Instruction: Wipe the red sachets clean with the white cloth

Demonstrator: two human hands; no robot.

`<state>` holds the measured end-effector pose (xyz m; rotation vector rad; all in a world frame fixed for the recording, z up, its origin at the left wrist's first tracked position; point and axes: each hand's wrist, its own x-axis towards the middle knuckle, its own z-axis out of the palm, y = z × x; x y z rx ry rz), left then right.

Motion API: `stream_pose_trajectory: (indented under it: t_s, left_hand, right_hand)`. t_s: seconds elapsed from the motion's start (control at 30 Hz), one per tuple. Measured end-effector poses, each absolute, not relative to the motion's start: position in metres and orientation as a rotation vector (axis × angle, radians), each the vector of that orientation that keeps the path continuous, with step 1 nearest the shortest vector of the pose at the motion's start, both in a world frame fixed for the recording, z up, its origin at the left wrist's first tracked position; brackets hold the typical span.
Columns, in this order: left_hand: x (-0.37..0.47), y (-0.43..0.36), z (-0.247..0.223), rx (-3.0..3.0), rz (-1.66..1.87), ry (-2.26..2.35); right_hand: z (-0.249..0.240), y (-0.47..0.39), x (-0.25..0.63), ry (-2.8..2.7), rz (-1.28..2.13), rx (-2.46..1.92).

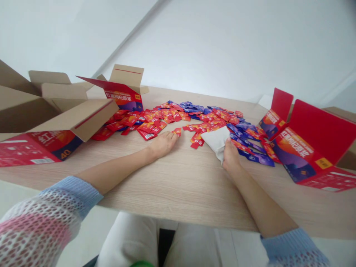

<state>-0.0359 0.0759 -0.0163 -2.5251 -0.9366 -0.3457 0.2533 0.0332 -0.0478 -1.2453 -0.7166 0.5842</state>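
My left hand [164, 144] is closed near the table's middle, its fingers on a small red sachet [177, 131] whose end sticks out past the fingertips. To the right, my right hand [231, 155] grips a folded white cloth [216, 140] by its near edge. The cloth reaches over the near side of the loose red sachets [214, 120]. Purple-blue sachets [244, 134] lie just beyond my right hand, mixed with red ones. More red sachets [151, 122] are heaped behind my left hand.
At the left stands a large open red carton [52, 142], flaps spread, with another open carton [122, 97] behind it. Two open red cartons, a nearer one [300, 152] and a farther one [274, 118], stand at the right. The wooden table [178, 189] backs onto a white wall.
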Motion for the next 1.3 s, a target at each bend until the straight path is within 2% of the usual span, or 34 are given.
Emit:
stream_pose_trajectory:
  t_s: [0.1, 0.2, 0.3, 0.43, 0.63, 0.8, 0.93, 1.1, 1.3]
  left_hand:
    - [-0.030, 0.050, -0.012, -2.590, -0.453, -0.523]
    - [-0.019, 0.017, -0.007, -2.711, -0.381, -0.033]
    - [-0.009, -0.005, -0.005, -2.783, -0.332, 0.074]
    - [0.004, 0.013, -0.011, -2.822, -0.247, -0.042]
    - [0.024, 0.110, -0.011, -2.796, -0.161, -0.731]
    - [0.009, 0.155, -0.002, -2.718, -0.216, -0.896]
    - [-0.023, 0.138, -0.006, -2.721, -0.344, -0.710]
    - [-0.071, 0.084, -0.017, -2.627, -0.414, -0.417]
    - [-0.091, 0.028, -0.017, -2.643, -0.597, -0.272]
  right_hand:
    - [-0.042, 0.033, 0.257, -0.632, 0.498, -1.301]
    - [-0.036, 0.033, 0.262, -0.598, 0.435, -1.326]
    - [-0.031, 0.032, 0.266, -0.588, 0.398, -1.336]
    - [-0.030, 0.030, 0.261, -0.612, 0.388, -1.333]
    - [-0.032, 0.027, 0.253, -0.712, 0.371, -1.318]
    - [-0.025, 0.025, 0.254, -0.792, 0.296, -1.273]
    - [-0.015, 0.018, 0.249, -0.931, 0.206, -1.229]
    - [-0.005, -0.006, 0.228, -1.339, 0.071, -1.487]
    - [-0.015, -0.039, 0.187, -1.950, 0.333, -1.719]
